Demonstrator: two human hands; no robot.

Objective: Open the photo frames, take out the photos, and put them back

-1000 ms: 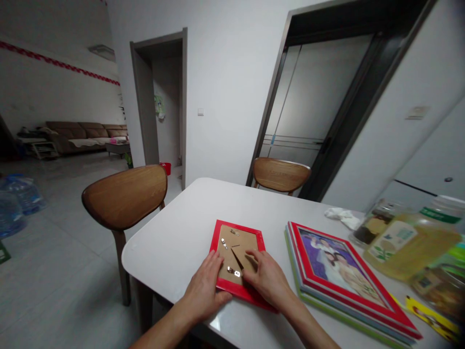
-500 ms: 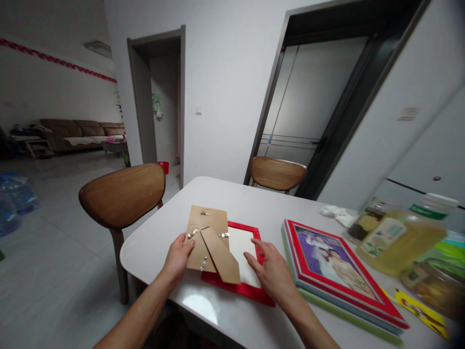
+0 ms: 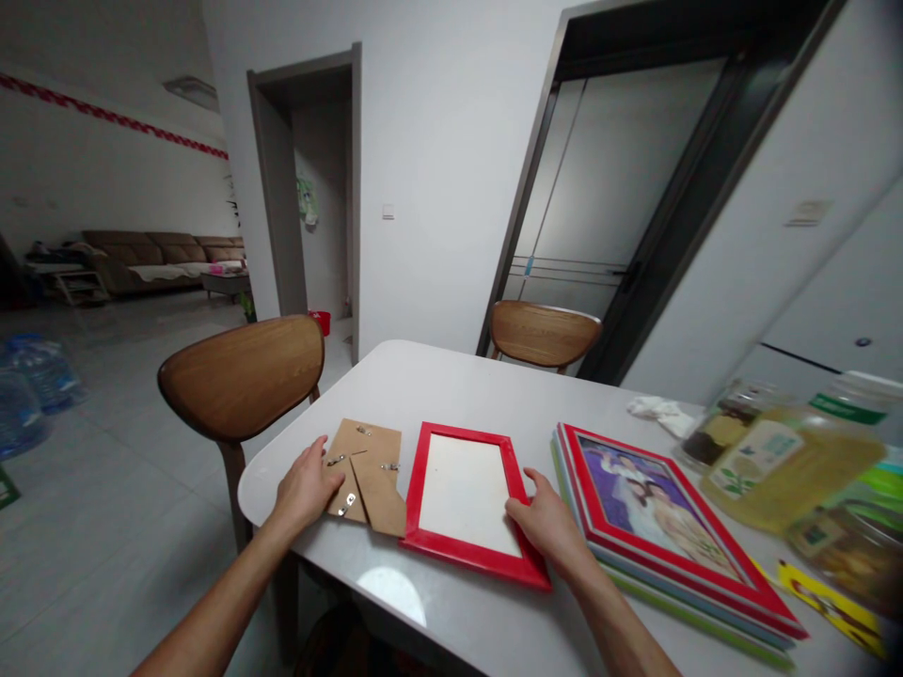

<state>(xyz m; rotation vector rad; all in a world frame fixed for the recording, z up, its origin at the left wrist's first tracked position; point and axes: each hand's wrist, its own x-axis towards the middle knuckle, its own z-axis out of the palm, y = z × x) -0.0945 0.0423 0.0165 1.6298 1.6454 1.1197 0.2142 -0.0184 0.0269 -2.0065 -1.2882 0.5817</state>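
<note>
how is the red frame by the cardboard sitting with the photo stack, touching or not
Apart: the head view shows white tabletop between the red frame and the photo stack; the right hand hides part of it.

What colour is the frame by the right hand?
The frame is red, seen best in the head view.

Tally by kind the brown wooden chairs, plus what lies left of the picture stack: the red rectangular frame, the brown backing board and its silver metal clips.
Brown wooden chairs: 2
Red rectangular frame: 1
Brown backing board: 1
Silver metal clips: 4
Total: 8
</note>
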